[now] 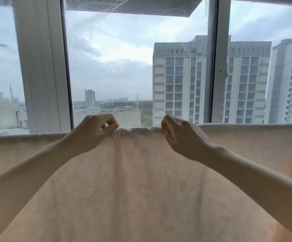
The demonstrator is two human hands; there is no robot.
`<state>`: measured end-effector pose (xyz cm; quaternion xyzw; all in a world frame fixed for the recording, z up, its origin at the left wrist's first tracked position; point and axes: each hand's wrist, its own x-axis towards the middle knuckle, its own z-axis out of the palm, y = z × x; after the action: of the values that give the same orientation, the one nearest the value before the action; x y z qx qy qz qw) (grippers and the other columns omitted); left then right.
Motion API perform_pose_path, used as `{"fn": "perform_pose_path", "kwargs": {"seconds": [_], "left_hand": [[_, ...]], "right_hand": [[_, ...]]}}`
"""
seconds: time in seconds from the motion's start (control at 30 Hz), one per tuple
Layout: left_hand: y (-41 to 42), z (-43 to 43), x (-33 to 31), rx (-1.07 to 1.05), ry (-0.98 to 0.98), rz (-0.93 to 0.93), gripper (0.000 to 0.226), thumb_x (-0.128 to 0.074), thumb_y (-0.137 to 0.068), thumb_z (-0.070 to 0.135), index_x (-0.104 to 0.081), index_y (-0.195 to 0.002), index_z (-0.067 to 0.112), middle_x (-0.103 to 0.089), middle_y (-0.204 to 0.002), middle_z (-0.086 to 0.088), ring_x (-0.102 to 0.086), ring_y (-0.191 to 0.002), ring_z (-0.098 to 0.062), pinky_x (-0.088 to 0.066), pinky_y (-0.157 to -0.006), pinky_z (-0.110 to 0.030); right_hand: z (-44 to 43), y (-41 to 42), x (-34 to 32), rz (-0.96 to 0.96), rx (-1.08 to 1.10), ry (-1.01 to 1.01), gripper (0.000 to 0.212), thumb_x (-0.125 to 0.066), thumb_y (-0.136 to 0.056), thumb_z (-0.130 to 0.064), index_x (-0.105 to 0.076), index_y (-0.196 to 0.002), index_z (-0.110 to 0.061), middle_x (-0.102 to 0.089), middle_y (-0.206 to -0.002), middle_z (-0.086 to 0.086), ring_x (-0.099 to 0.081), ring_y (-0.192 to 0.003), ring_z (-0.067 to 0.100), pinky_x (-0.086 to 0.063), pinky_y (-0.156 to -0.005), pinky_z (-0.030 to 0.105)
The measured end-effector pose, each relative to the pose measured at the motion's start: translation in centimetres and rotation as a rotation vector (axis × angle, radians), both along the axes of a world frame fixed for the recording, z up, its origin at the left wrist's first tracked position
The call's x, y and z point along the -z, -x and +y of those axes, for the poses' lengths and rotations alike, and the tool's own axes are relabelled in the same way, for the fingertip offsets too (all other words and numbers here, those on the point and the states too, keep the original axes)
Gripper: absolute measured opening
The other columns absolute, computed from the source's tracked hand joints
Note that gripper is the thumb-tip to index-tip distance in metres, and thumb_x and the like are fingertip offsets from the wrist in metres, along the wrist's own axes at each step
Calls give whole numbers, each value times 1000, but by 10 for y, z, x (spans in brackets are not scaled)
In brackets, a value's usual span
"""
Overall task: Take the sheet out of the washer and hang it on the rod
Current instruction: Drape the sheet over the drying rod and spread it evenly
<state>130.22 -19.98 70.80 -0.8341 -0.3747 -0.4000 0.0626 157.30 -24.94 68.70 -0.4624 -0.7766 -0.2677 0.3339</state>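
Fabric is filling the near field: the pale peach, faintly mottled cloth sheet is hanging in front of me as a broad, mostly smooth panel, from the bottom edge of the view up to a horizontal fold line. My two bare forearms are reaching across this panel toward the fold.

At the fold, my left hand is pinching the top edge between thumb and curled fingers. My right hand is gripping the same edge near it, fingers curled down onto the cloth. Between the two hands the fabric is bunching into short gathers. To either side the fold is lying flat, with the right stretch sitting slightly higher than the left.

The rod is not showing. I am judging that it is running under the fold, since the sheet is draping over a straight line. The washer is not in view.

Beyond the fold, the white-framed window is rising, and past the glass the grey high-rise blocks are standing.

Status, as a judgement: removal from the washer is done and the sheet is over the rod. Remaining: drawing the hands apart to spread the central gathers, levelling the top edge, then releasing.
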Motion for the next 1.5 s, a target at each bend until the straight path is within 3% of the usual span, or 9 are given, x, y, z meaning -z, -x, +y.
{"fn": "perform_pose_path", "kwargs": {"seconds": [0.07, 0.17, 0.33, 0.47, 0.63, 0.9, 1.2, 1.37, 1.5], "left_hand": [[20, -2, 2, -3, 32, 28, 13, -59, -93, 26, -64, -81, 27, -60, -67, 14, -55, -56, 5, -35, -53, -12], [48, -3, 2, -3, 52, 26, 13, -61, -92, 25, -69, -82, 25, -64, -66, 12, -57, -60, 4, -37, -56, -9], [79, -5, -2, -10, 61, 46, 20, -62, -92, 21, -62, -73, 28, -59, -58, 14, -54, -55, -1, -39, -56, -10], [90, -1, -1, -63, -6, 87, 14, -58, -94, 20, -64, -82, 17, -63, -71, 4, -58, -67, -8, -39, -60, -17], [122, -4, 7, -86, -71, -41, 16, -54, -97, 18, -60, -83, 14, -59, -61, 1, -53, -52, -9, -39, -51, -13], [183, 0, 21, -134, -78, -71, 7, -58, -95, 26, -60, -89, 24, -65, -76, 12, -62, -76, -2, -49, -70, -30], [255, 5, 25, -200, -37, -58, 15, -55, -96, 25, -66, -87, 21, -68, -71, 2, -63, -68, -14, -49, -71, -36], [266, 15, 26, -294, -133, -83, 13, -56, -95, 13, -65, -85, 13, -66, -67, -1, -61, -62, -13, -48, -64, -35], [283, 19, 23, -377, -190, -161, 14, -53, -96, 10, -61, -85, 11, -62, -69, 0, -59, -65, -18, -40, -61, -31]], "right_hand": [[2, 10, 2, -45, -27, -11, 9, -47, -99, -24, -46, -101, -15, -63, -83, -1, -49, -55, 14, -51, -52, 34], [5, 34, 1, -84, -43, -20, 16, -43, -101, -28, -50, -101, -14, -63, -81, 0, -53, -55, 18, -51, -52, 37], [13, 86, 0, -67, -103, -25, 20, -41, -103, -27, -48, -92, -11, -59, -75, 3, -55, -55, 22, -49, -52, 41], [22, 116, -1, -6, -86, -18, 19, -44, -103, -22, -49, -88, -11, -58, -65, 1, -54, -49, 17, -49, -48, 38], [28, 135, -1, 23, -27, 30, 17, -40, -103, -15, -46, -88, -12, -56, -65, 1, -53, -48, 16, -51, -50, 41], [25, 210, -1, -44, -193, -18, 21, -45, -102, -27, -55, -93, -10, -63, -84, 3, -58, -63, 21, -51, -58, 39], [46, 246, -4, -46, -222, -23, 18, -47, -101, -21, -47, -85, -13, -57, -69, 1, -53, -54, 22, -49, -52, 42], [55, 255, -5, -153, -120, -7, 23, -53, -89, 3, -39, -84, -14, -35, -63, -9, -31, -48, 4, -21, -43, 22], [66, 267, -17, -35, -154, 16, 22, -45, -89, 5, -36, -88, -15, -46, -73, 0, -45, -53, 17, -36, -48, 33]]}}
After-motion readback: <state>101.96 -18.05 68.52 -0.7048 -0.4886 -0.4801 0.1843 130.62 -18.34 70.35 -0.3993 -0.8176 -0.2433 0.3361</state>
